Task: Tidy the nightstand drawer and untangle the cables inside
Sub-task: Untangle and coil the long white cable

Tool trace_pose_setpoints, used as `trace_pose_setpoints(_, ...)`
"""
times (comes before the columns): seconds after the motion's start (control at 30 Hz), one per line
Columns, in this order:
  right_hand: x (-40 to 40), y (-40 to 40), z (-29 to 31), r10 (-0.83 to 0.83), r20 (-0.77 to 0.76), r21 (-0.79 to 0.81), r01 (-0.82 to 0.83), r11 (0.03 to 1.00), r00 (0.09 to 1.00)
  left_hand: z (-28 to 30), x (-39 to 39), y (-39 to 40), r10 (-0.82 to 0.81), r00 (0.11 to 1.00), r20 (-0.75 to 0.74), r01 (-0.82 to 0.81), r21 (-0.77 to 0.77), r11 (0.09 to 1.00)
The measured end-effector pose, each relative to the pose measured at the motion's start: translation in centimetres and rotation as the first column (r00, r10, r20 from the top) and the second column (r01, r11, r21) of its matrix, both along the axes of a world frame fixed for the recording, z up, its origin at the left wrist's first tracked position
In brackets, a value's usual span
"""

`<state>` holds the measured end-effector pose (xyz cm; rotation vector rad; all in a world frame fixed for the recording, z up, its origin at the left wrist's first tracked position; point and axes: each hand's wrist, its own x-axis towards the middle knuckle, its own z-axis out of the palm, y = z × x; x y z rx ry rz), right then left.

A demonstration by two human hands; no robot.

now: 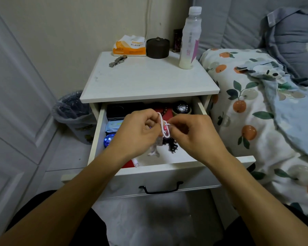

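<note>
Lying in open drawer [96, 139]: watch [182, 107], blue ball [109, 139], plug [173, 147].

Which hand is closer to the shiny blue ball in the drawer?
Left. The left hand hovers just right of the blue ball; the right hand is farther right, pinching the white cable.

The white surface [149, 80] carried a tissue pack [130, 46] and dark round tin [157, 48] at its far edge, a metal watch [117, 61] near the far left, and a bottle [189, 38] standing far right.
</note>
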<state>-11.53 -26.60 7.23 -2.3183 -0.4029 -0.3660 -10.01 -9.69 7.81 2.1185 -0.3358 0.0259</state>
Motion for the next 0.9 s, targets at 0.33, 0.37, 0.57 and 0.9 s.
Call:
trace_pose_setpoints(0.33,0.6,0.0,-0.9,-0.129,-0.078,-0.001,0.129,0.992,0.989,-0.5,0.6,0.0,0.032,0.995,-0.099,-0.031,0.008,0.999)
trace_pose_setpoints(0.37,0.8,0.0,-1.0,-0.060,-0.005,-0.141,0.058,0.988,0.998,-0.6,0.5,0.0,0.015,0.997,-0.072,-0.012,0.044,0.999)
trace_pose_setpoints(0.57,1.5,0.0,-1.3,-0.265,-0.145,0.297,0.297,0.907,0.953,-1.0,1.5,1.0,0.140,0.982,-0.125,-0.138,0.025,0.990)
trace_pose_setpoints(0.9,0.9,0.8,-1.0,-0.050,-0.013,-0.243,0.045,0.969,0.999,-1.3,1.2,0.5,0.042,0.998,-0.037,-0.038,0.084,0.996)
